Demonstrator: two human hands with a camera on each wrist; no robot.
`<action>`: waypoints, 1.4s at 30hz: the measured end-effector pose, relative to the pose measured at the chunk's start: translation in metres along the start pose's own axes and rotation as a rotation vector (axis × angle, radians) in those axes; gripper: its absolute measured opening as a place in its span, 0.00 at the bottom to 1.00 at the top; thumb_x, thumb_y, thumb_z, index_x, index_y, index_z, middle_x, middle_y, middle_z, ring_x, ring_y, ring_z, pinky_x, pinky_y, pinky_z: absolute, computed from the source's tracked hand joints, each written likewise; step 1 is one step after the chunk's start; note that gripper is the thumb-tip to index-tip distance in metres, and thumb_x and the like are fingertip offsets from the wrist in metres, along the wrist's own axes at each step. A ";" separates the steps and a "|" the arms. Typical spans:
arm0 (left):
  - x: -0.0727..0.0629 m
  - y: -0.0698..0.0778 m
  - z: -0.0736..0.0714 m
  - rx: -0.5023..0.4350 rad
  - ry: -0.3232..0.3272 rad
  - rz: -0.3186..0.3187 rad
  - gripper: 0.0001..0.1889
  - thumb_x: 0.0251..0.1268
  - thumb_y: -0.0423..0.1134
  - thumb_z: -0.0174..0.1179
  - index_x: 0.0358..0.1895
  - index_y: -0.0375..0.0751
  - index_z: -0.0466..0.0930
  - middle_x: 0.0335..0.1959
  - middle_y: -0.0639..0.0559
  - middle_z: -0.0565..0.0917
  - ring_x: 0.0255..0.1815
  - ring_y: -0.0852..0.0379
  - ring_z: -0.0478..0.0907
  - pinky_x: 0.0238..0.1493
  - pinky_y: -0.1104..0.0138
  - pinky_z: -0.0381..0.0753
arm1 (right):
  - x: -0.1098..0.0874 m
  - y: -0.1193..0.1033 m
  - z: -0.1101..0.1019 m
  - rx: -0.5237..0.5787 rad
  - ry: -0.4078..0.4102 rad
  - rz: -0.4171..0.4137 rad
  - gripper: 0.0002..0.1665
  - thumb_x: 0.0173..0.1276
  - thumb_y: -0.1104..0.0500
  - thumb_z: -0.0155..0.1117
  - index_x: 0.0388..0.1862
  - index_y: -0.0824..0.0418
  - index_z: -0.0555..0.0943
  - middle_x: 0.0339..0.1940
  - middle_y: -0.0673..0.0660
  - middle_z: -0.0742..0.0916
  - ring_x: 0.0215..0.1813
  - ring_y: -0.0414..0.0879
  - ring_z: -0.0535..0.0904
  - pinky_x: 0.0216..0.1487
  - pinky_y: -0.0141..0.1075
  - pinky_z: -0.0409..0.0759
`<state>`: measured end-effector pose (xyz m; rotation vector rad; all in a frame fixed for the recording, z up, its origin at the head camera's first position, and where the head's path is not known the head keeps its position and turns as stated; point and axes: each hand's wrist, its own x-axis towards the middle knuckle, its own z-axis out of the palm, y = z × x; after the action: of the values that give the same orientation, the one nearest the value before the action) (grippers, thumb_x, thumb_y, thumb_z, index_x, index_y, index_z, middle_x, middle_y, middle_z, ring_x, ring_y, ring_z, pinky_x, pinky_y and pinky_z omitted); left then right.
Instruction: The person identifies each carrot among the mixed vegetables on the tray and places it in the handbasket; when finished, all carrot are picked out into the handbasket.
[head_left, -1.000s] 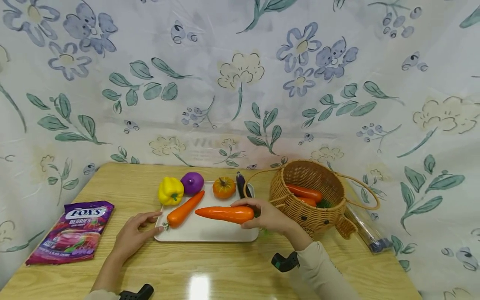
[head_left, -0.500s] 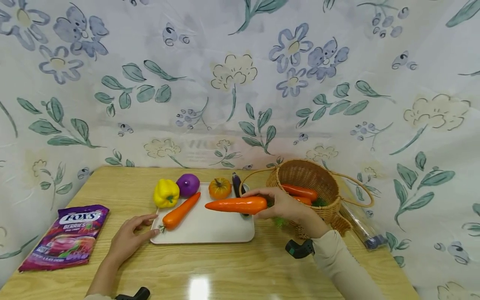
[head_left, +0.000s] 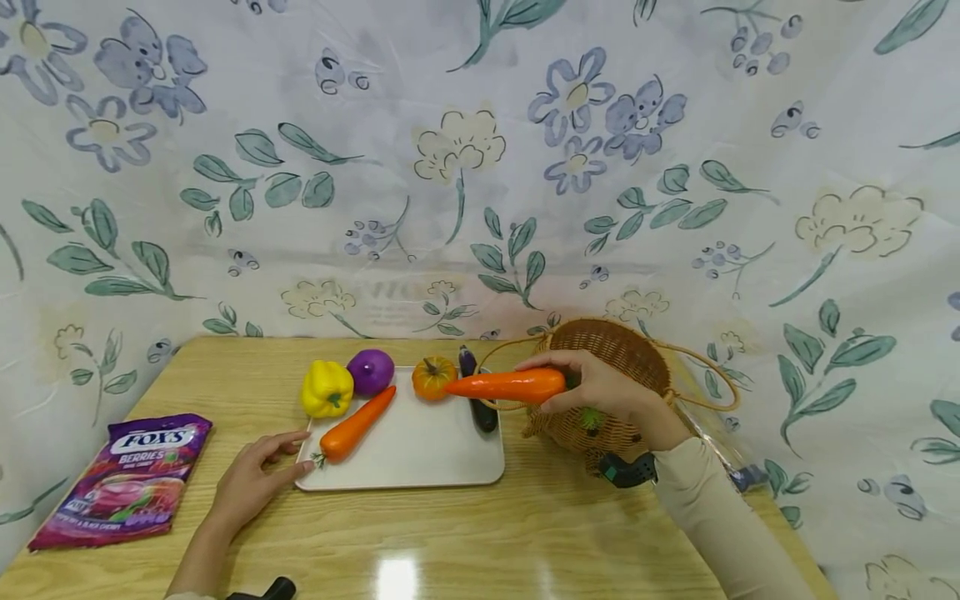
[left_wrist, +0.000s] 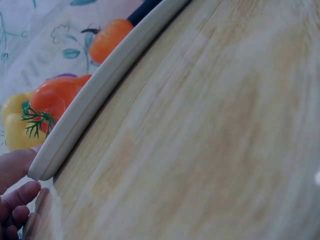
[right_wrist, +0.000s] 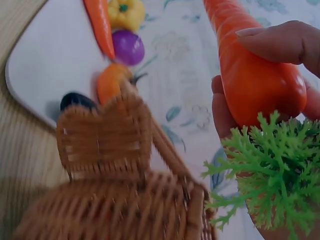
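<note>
Right hand (head_left: 600, 387): grasping carrot (head_left: 517, 386), raised near the basket (head_left: 622, 350) | Left hand (head_left: 255, 475): relaxed, touching the tray (head_left: 420, 458) | Step, probably: transferring carrot to basket | Next: likely calls for lowering it inside

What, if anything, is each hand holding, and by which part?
Right hand: a glossy tapered orange carrot, held by its thick, leafy end. Left hand touches the left edge of the white rectangular tray; whether it grips, unclear.
</note>
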<state>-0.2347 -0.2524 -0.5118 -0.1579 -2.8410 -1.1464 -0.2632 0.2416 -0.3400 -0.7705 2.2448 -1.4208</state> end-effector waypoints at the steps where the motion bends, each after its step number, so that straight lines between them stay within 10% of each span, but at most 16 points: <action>1: 0.000 0.000 0.000 0.001 0.002 0.000 0.28 0.63 0.55 0.66 0.63 0.47 0.79 0.50 0.46 0.81 0.50 0.53 0.70 0.48 0.59 0.67 | 0.000 0.001 -0.003 0.003 0.004 0.005 0.34 0.61 0.69 0.70 0.67 0.63 0.74 0.61 0.65 0.79 0.51 0.54 0.76 0.53 0.45 0.76; 42: -0.001 0.000 0.002 0.016 -0.002 -0.002 0.28 0.63 0.55 0.66 0.63 0.47 0.79 0.49 0.47 0.82 0.46 0.57 0.69 0.47 0.61 0.66 | -0.046 0.032 -0.120 -0.071 0.233 0.303 0.36 0.59 0.67 0.66 0.68 0.65 0.72 0.61 0.68 0.74 0.48 0.54 0.75 0.48 0.45 0.78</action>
<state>-0.2343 -0.2508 -0.5136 -0.1550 -2.8517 -1.1238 -0.3044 0.3660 -0.3175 -0.2775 2.4692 -1.3461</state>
